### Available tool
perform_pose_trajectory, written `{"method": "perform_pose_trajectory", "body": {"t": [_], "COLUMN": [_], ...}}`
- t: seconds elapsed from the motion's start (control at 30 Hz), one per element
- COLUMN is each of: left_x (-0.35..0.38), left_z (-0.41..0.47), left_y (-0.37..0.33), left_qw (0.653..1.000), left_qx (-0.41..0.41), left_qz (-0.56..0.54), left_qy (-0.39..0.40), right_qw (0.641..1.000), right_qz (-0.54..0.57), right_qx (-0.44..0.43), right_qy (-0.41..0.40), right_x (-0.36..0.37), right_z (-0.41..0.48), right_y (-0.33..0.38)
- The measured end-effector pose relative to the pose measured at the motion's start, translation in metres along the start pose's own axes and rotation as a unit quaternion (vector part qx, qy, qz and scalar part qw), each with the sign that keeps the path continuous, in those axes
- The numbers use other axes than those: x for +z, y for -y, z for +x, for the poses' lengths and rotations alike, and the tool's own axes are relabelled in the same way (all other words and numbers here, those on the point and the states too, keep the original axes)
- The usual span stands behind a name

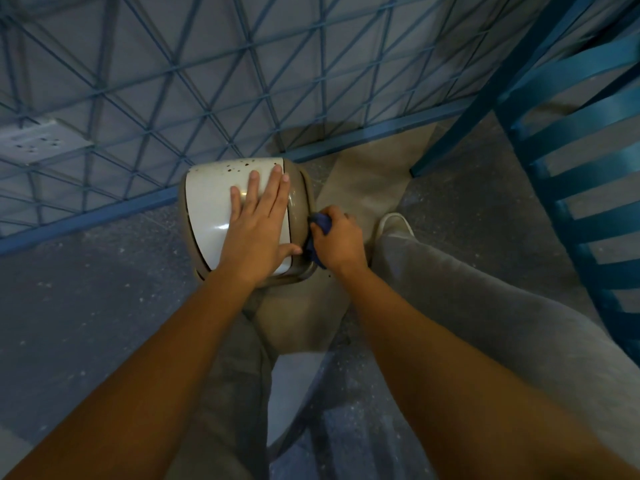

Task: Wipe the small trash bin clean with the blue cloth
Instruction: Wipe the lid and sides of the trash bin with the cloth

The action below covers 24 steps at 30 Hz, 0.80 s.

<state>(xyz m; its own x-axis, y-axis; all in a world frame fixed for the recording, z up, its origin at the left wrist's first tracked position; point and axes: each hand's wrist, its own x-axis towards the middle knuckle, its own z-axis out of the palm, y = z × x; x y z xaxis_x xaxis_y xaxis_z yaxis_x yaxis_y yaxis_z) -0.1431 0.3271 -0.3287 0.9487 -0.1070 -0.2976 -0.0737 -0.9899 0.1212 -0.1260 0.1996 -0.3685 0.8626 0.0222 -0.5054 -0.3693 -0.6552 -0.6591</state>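
Speckled grey floor [86, 289] fills the lower frame; mid-frame the left hand [256, 230] lies flat, fingers straight, on the white lid [207, 209] of the small trash bin [300, 202], and the right hand [341, 240] bunches the blue cloth [320, 225] against its right flank. Its top faces the camera, the lid's long axis running near to far. Wiping seems underway, not finished: brown specks [239, 166] dot the far edge.

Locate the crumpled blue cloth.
Head view, centre: the crumpled blue cloth is gripped in the right hand against the right side of the small beige trash bin, beside the left hand lying flat on its white lid.
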Motion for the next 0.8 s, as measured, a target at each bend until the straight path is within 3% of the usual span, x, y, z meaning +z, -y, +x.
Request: {"method": "perform_pose_trajectory", "body": {"t": [0.3, 0.8], "left_x": [0.001, -0.001], "left_z": [0.0, -0.002], "left_y": [-0.001, -0.003], "left_qw": [1.0, 1.0], "left_qx": [-0.005, -0.013], "left_qz": [0.008, 0.004], "left_qy": [-0.002, 0.001], "right_qw": [0.999, 0.996], "right_qz": [-0.045, 0.052], "right_qx": [-0.011, 0.037], "right_qy": [0.0, -0.057], "right_x": [-0.006, 0.022], "right_z": [0.048, -0.044], "right_y": [0.025, -0.011]}}
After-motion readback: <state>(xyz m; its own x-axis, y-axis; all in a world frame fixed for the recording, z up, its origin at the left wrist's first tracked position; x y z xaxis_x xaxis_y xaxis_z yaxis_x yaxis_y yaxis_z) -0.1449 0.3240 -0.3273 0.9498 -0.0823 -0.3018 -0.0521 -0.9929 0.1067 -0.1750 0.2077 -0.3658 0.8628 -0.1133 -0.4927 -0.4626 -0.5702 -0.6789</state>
